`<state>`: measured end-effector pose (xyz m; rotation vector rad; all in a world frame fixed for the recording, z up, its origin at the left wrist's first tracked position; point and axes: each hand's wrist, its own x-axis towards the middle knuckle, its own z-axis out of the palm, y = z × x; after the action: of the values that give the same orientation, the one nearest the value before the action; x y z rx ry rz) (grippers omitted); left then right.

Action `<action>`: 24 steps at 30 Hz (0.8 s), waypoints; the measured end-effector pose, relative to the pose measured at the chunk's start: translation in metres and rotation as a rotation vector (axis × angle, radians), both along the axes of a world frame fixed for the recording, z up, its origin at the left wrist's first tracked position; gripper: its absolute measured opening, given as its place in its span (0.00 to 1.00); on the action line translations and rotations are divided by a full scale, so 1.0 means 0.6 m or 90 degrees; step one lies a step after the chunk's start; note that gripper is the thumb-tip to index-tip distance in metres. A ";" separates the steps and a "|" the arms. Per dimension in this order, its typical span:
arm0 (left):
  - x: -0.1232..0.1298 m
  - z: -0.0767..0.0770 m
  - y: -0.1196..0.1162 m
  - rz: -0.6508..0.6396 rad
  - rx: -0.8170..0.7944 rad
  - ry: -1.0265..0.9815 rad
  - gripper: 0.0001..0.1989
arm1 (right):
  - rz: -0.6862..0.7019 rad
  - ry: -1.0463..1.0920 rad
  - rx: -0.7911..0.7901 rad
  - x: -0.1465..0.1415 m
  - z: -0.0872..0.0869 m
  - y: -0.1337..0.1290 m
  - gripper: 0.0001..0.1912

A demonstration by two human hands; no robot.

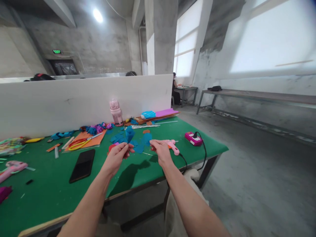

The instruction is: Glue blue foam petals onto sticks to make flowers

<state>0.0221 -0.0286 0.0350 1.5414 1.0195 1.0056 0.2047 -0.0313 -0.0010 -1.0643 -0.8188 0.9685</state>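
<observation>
My left hand [120,153] pinches the lower end of a blue rolled paper flower [129,133], which stands upright above the fingertips. A blue paper petal [147,138] rises from the closed fingertips of my right hand [160,150]. The two hands are apart, over the front part of the green table [140,171]. Between and behind them lie loose blue paper pieces [139,148]. Just right of my right hand rests a pink glue gun [174,147], partly hidden by that hand. A red round piece [111,148] shows beside my left hand.
To the left lie a black phone [82,165], yellow-handled scissors [80,144] and another pink glue gun [13,168]. A pink bottle [116,112] stands by the white partition [86,98]. At right is a magenta power socket [193,138] with a black cable [205,151] over the table edge.
</observation>
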 end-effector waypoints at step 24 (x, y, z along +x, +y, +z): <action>0.038 -0.047 0.004 0.081 0.122 0.051 0.12 | -0.050 0.049 0.039 0.000 0.027 -0.013 0.11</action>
<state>0.0447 -0.0263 0.0066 1.7023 1.1145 1.1652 0.2048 -0.0390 0.0155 -0.9934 -0.7339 0.9078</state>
